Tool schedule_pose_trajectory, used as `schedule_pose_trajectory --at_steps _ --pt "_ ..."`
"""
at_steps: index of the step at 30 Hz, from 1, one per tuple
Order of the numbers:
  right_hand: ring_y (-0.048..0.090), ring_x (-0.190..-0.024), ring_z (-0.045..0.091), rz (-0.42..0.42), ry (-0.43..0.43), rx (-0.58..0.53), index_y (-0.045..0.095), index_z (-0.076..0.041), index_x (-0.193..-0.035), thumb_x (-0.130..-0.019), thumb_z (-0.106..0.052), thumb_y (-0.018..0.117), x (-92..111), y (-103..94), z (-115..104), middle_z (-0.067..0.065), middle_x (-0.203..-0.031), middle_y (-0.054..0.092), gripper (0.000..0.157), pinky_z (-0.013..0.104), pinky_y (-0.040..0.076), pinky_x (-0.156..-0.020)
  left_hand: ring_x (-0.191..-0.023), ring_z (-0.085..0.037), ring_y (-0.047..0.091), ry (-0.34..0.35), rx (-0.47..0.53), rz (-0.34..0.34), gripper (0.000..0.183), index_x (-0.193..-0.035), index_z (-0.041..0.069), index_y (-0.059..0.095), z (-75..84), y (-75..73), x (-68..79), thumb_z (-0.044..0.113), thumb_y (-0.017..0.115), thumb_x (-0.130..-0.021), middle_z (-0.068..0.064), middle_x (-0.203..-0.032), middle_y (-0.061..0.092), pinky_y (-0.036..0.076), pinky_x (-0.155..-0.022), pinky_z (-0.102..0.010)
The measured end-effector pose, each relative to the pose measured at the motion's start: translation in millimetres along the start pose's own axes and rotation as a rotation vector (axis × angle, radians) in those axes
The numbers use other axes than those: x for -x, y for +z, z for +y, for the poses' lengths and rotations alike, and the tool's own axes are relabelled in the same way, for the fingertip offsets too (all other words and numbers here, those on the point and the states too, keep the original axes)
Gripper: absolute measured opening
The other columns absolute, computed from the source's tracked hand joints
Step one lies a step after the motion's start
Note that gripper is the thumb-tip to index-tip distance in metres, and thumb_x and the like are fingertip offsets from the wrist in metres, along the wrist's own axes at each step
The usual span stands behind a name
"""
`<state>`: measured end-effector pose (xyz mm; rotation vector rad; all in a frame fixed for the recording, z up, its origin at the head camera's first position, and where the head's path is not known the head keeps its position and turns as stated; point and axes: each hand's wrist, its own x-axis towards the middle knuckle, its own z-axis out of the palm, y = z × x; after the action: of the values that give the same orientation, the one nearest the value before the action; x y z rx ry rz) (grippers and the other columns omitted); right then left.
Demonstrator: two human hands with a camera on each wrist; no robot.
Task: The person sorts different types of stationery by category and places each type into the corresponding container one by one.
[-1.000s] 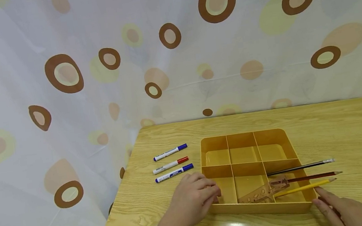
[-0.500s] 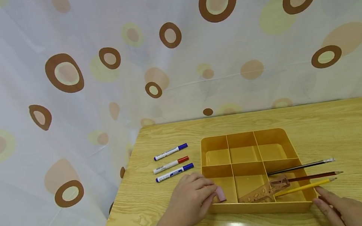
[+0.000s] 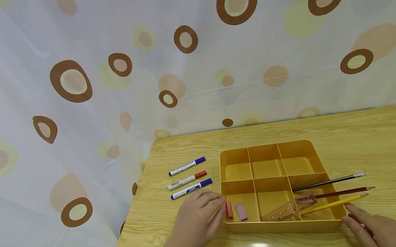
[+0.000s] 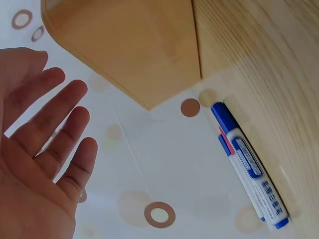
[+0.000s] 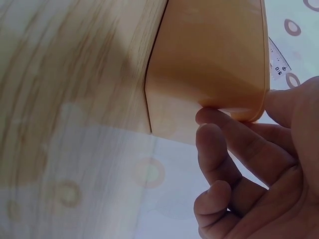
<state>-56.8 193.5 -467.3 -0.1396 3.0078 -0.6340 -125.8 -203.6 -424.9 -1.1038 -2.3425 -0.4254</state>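
Note:
A yellow six-compartment tray [image 3: 277,224] sits on the table. In its front left compartment lie a red eraser [image 3: 229,210] and a pink eraser [image 3: 241,211]. My left hand [image 3: 197,222] is at the tray's left wall, its fingers loosely bent; in the left wrist view they are spread with nothing in them. My right hand [image 3: 381,226] holds the tray's front right corner between thumb and fingers, as the right wrist view also shows. A translucent ruler [image 3: 283,212] leans across the front compartments, beside a black pencil [image 3: 329,182], a dark red pencil [image 3: 344,193] and a yellow pencil [image 3: 335,204].
Left of the tray lie a blue-capped marker [image 3: 186,166], a red-capped marker [image 3: 187,180] and a second blue-capped marker [image 3: 191,189]. The pencils stick out past the tray's right wall. A patterned curtain [image 3: 207,77] rises behind the wooden table [image 3: 389,137].
My left hand has let go of the pink eraser and drawn back leftward out of the compartment, so both erasers now show. The right hand has stayed at the corner.

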Motion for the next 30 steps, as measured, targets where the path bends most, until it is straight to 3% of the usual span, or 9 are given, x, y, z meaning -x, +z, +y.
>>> schedule_pose_trajectory --at_steps 14,30 --pt "0.067 -0.083 0.044 -0.021 0.012 0.008 0.050 0.017 -0.128 -0.102 -0.034 0.046 -1 -2.2 -2 0.034 -0.103 0.066 0.058 0.053 0.054 -0.066 -0.104 -0.018 0.062 -0.142 -0.088 -0.025 0.030 -0.116 0.013 0.071 -28.8 -14.8 25.5 0.024 0.070 -0.089 0.001 -0.113 0.070 0.050 -0.091 -0.040" --pt "0.068 -0.080 0.042 -0.019 0.018 0.021 0.050 0.017 -0.128 -0.102 -0.035 0.047 -1 -2.8 -3 0.032 -0.100 0.067 0.059 0.052 0.054 -0.064 -0.101 -0.022 0.063 -0.293 -0.160 -0.071 0.029 -0.116 0.014 0.071 -64.6 -9.7 44.9 0.024 0.071 -0.088 -0.002 -0.108 0.070 0.052 -0.086 -0.043"
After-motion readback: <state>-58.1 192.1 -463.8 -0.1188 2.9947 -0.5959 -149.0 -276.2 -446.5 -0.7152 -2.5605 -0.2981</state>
